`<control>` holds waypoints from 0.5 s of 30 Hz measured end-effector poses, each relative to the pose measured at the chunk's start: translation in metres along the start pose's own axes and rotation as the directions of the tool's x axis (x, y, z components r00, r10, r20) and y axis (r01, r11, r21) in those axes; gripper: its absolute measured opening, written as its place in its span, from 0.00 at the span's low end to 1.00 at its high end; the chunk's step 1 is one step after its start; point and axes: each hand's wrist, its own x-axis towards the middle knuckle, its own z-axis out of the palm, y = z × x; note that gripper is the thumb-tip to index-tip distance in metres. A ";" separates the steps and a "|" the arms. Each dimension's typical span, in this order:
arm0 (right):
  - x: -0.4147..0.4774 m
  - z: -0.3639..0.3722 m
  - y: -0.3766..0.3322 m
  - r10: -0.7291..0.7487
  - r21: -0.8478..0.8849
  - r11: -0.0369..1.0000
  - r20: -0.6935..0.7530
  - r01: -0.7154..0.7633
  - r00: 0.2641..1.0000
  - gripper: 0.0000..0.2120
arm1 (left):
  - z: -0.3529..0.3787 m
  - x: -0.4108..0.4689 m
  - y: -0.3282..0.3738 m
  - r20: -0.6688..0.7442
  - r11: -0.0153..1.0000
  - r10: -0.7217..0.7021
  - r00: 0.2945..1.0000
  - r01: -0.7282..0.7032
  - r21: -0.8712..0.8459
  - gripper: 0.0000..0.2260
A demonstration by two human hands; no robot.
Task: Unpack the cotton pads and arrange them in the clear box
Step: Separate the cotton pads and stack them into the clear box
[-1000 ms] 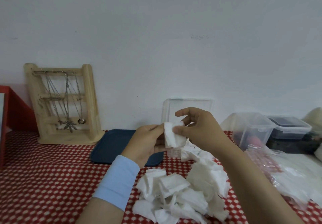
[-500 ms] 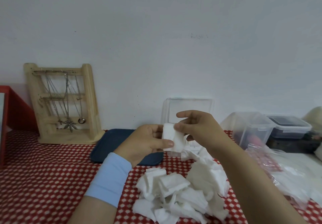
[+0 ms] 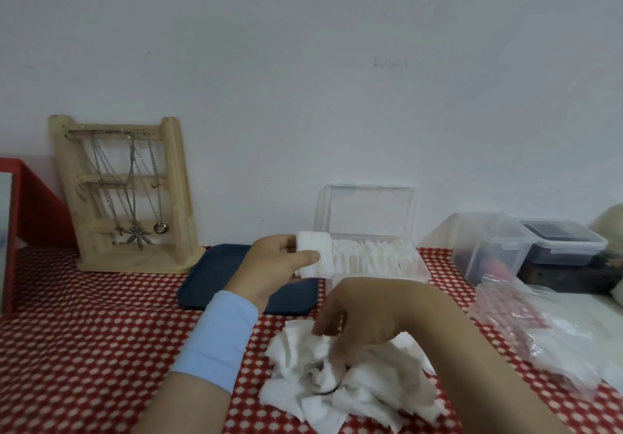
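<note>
My left hand (image 3: 276, 265) grips a small stack of white cotton pads (image 3: 315, 254), held upright just left of the clear box (image 3: 371, 261). The box stands at the back of the table with its lid raised against the wall, and a row of pads stands on edge inside it. Loose cotton pads (image 3: 344, 386) lie in a heap on the red dotted cloth near me. My right hand (image 3: 364, 319) reaches down onto that heap, its fingertips pinching a pad at the top.
A dark blue tray (image 3: 219, 278) lies left of the box. A wooden necklace stand (image 3: 124, 194) leans at the back left beside a red frame (image 3: 30, 204). Clear storage tubs (image 3: 488, 244) and a crumpled plastic bag (image 3: 546, 325) sit on the right.
My right hand let go of the held stack and dropped to the loose heap. My left hand keeps the stack and has moved slightly left, uncovering the clear box.
</note>
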 end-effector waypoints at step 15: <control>0.009 0.003 0.007 -0.050 0.093 0.993 -0.257 0.076 0.965 0.10 | -0.002 -0.006 0.006 -0.117 0.989 0.105 0.988 -0.090 0.121 0.08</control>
